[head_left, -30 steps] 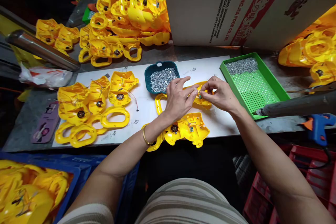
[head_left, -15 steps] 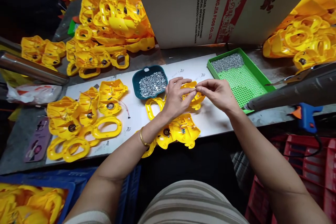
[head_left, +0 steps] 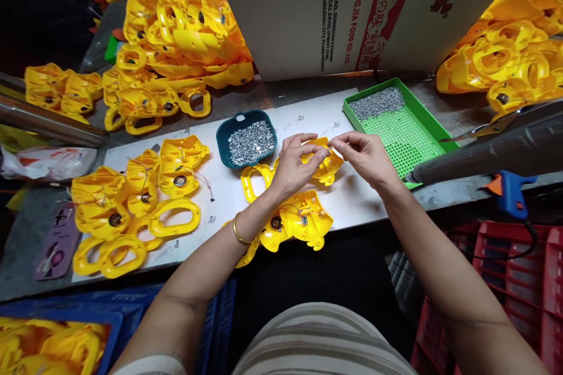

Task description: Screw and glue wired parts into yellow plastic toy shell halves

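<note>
My left hand (head_left: 296,165) and my right hand (head_left: 366,158) meet fingertip to fingertip above a yellow plastic part (head_left: 328,171). Each hand has thumb and fingers pinched together; whatever is between them is too small to make out. Just below, nearer the table's front edge, lies another yellow shell (head_left: 313,220) with a small circuit board and wires. A yellow ring handle (head_left: 250,186) shows left of my left hand. Behind it sits a dark teal tray (head_left: 224,148) of small metal pieces. A green perforated tray (head_left: 424,132), with more metal pieces, is behind my right hand.
Several yellow shells (head_left: 180,167) lie at the left on white board. A large carton (head_left: 299,17) stands behind, between yellow piles. A dark pole (head_left: 479,146) crosses at right, near a blue glue gun (head_left: 514,196). A purple phone (head_left: 57,246) lies far left.
The view has shifted slightly, so the table's contents appear a little further left. My hands stay together in nearly the same pose, with the fingertips slightly moved.
</note>
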{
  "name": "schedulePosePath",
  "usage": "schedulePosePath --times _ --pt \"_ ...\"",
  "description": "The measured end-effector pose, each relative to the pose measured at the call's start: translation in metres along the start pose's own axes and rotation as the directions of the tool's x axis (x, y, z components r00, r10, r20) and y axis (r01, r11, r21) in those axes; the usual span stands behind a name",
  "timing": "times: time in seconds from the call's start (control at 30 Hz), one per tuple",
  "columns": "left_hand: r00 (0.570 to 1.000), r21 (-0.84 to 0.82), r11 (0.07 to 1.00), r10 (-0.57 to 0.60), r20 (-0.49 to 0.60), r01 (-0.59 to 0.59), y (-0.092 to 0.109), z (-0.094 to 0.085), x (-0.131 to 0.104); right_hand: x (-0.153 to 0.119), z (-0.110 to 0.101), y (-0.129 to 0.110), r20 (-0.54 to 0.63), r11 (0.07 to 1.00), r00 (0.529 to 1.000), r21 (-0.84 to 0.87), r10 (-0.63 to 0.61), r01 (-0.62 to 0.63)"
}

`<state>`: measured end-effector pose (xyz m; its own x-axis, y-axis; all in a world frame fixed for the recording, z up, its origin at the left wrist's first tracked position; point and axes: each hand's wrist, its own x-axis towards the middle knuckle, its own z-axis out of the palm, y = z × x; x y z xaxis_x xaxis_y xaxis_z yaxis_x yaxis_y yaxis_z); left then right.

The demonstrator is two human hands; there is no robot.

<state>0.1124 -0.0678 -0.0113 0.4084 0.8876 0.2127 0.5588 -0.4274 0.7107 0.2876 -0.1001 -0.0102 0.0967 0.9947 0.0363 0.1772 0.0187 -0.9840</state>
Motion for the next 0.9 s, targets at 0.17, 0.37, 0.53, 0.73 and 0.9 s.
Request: schedulePosePath --times 0.17,0.37,0.53,0.73,0.9 --pt "1.000 0.136 0.991 -0.008 0.009 0.007 0.001 0.000 0.000 -0.009 -0.001 0.021 -0.075 0.982 0.990 -0.137 0.118 -0.128" --pt "0.998 0.224 0.975 -0.013 0.058 0.000 0.003 0.013 0.003 -0.021 0.009 0.031 0.085 0.946 0.945 0.047 0.315 -0.320" --pt "0.987 0.261 0.963 -0.105 0.119 0.071 0.007 0.014 0.002 -0.024 0.011 0.031 0.099 0.950 0.950 0.072 0.297 -0.305" --pt "0.983 0.280 0.955 -0.137 0.126 0.098 0.013 0.012 0.002 -0.025 0.014 0.031 0.090 0.945 0.956 0.153 0.278 -0.289" --pt "0.979 0.206 0.968 -0.167 0.119 0.141 0.013 0.011 0.004 -0.018 0.015 0.024 0.173 0.869 0.926 0.324 0.334 -0.374"
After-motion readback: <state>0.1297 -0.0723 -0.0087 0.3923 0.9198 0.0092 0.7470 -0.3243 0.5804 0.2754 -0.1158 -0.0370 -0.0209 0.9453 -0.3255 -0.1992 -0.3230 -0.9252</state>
